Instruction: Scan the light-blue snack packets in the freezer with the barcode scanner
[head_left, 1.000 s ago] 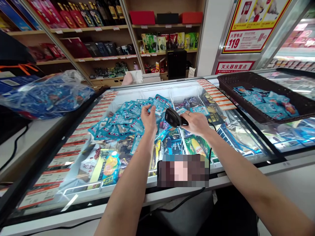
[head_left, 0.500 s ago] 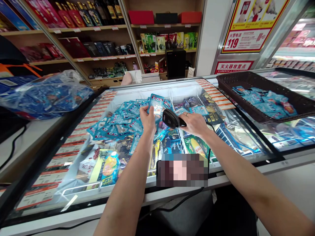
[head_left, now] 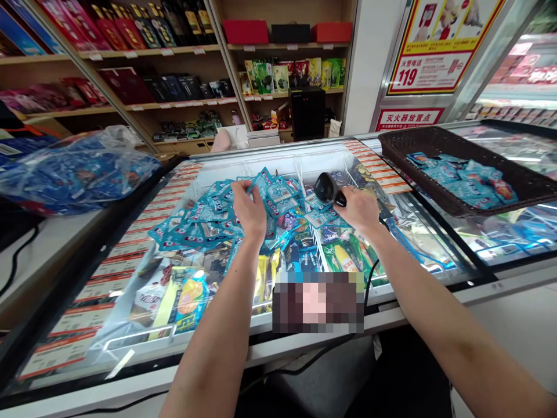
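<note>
My left hand (head_left: 250, 210) is closed on a small blue packet (head_left: 263, 180), which tilts up from its fingertips. Around it a heap of similar blue packets (head_left: 213, 203) lies on the glass top of a chest freezer. My right hand (head_left: 359, 208) grips a black handheld barcode scanner (head_left: 325, 188), its head raised and pointing left. A few blue packets (head_left: 321, 217) lie on the glass below the scanner. The scanner's cable (head_left: 371, 278) runs down past the freezer's front edge.
A brown basket (head_left: 413, 136) of blue packets stands at the right. At the left is a clear plastic bag (head_left: 82, 171) of packets. A blurred-out phone-like object (head_left: 317, 305) lies at the front edge. Stocked shelves (head_left: 169, 53) line the back.
The scanner has moved right, away from my left hand, and its head has turned. My left hand has shifted left, and its packet, upright before, now leans.
</note>
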The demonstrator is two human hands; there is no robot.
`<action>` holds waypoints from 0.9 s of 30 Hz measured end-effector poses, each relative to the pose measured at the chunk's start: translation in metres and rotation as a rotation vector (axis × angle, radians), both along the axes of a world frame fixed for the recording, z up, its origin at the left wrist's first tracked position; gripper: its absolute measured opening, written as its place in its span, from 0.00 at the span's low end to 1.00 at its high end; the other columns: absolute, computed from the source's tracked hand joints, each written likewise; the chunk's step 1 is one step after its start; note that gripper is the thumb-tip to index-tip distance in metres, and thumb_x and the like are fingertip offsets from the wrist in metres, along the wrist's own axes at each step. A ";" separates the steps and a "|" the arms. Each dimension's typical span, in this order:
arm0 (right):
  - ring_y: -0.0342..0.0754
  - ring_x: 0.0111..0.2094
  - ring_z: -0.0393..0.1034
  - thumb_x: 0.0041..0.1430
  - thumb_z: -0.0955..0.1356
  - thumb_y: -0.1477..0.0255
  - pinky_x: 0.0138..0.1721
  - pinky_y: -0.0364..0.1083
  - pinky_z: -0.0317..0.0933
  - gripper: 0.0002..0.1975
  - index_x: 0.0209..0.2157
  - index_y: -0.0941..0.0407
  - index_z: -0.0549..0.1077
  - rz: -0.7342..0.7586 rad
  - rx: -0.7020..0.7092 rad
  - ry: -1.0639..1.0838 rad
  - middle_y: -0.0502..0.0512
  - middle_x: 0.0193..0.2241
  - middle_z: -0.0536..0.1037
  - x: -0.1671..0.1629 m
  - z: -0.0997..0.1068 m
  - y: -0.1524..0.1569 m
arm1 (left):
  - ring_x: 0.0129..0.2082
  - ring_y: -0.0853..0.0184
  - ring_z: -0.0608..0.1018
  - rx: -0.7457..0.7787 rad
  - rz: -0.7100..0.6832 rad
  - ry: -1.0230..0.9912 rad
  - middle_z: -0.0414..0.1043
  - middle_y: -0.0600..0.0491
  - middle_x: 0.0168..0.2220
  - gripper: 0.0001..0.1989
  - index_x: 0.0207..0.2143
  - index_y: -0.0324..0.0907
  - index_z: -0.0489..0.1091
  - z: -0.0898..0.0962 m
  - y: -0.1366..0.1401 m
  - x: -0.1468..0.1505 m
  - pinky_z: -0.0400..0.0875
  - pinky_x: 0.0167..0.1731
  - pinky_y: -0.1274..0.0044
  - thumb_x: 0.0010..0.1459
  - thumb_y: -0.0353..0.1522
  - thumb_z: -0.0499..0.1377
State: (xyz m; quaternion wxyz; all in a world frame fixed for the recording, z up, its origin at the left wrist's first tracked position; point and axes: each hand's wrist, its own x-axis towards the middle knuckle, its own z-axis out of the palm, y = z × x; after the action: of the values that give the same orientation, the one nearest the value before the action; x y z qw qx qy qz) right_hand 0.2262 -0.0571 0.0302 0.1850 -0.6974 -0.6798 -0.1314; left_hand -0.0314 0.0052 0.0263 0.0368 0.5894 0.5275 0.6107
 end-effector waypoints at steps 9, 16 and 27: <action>0.55 0.38 0.71 0.56 0.64 0.60 0.34 0.48 0.59 0.17 0.43 0.55 0.71 -0.100 0.009 0.068 0.59 0.38 0.76 0.015 -0.003 0.006 | 0.57 0.52 0.59 -0.043 0.073 0.491 0.60 0.45 0.56 0.13 0.45 0.45 0.67 0.006 -0.014 -0.002 0.45 0.57 0.59 0.57 0.35 0.54; 0.55 0.38 0.71 0.57 0.63 0.59 0.35 0.49 0.59 0.18 0.43 0.55 0.70 -0.112 0.017 0.084 0.59 0.38 0.76 0.015 -0.002 0.005 | 0.45 0.55 0.69 -0.205 -0.282 0.661 0.69 0.44 0.41 0.23 0.41 0.43 0.71 -0.003 -0.026 0.055 0.60 0.47 0.65 0.55 0.50 0.52; 0.55 0.39 0.70 0.56 0.64 0.60 0.36 0.49 0.59 0.16 0.42 0.55 0.71 -0.107 0.017 0.095 0.60 0.37 0.76 0.012 -0.002 0.005 | 0.49 0.51 0.66 -0.296 -0.287 0.718 0.66 0.43 0.47 0.41 0.58 0.47 0.57 -0.016 -0.035 0.077 0.58 0.49 0.62 0.47 0.59 0.52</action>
State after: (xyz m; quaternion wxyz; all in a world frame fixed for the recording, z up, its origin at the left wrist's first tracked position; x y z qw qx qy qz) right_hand 0.2383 -0.0520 0.0282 0.2157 -0.7365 -0.6310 -0.1135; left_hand 0.0456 -0.0301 0.0103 0.0194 0.8210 0.5013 0.2724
